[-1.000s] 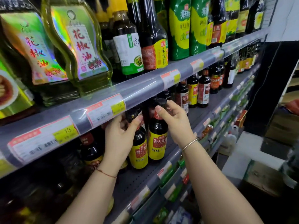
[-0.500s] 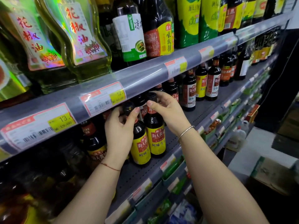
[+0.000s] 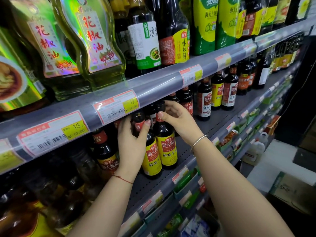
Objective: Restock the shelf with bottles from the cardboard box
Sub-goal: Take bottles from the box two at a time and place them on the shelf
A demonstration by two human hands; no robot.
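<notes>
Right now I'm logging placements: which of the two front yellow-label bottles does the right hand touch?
The right hand pinches the neck of the right yellow-label bottle, which stands further back. The left hand wraps its lower neighbour, the left yellow-label bottle.

Dark yellow-labelled bottles (image 3: pixel 168 147) upright on shelf (image 3: pixel 171 187)

- Two pale price tags (image 3: pixel 53 134) are showing in the clear strip at the left of the frame, yellow patches reading 13 and 12.
- A silver bangle (image 3: pixel 198 141) is glinting at centre right.
- A thin red string (image 3: pixel 123 179) is sitting just below centre.
- A white jug (image 3: pixel 256 147) is standing on the pale floor (image 3: pixel 266 166) at the right.
</notes>
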